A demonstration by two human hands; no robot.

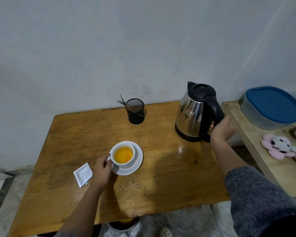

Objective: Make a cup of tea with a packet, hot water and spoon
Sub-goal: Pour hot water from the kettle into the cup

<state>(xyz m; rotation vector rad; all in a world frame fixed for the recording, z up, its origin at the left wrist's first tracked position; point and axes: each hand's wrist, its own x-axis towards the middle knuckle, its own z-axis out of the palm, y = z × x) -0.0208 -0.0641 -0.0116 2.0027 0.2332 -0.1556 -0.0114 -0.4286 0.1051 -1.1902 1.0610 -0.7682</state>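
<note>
A white cup (123,153) holding orange-yellow liquid sits on a white saucer (138,159) near the middle of the wooden table (169,177). My left hand (102,170) grips the cup's handle. A white packet (82,174) lies flat on the table just left of that hand. At the back right stands a steel kettle (190,113) with a black lid and handle, upright on the table; my right hand (223,128) is closed around its handle. Spoons (122,101) stick out of a black mesh holder (135,111) at the back.
A pale side table (256,151) to the right carries a container with a blue lid (273,106) and small plush toys (278,146). A grey wall runs right behind the table. Floor shows left and below the table's front edge.
</note>
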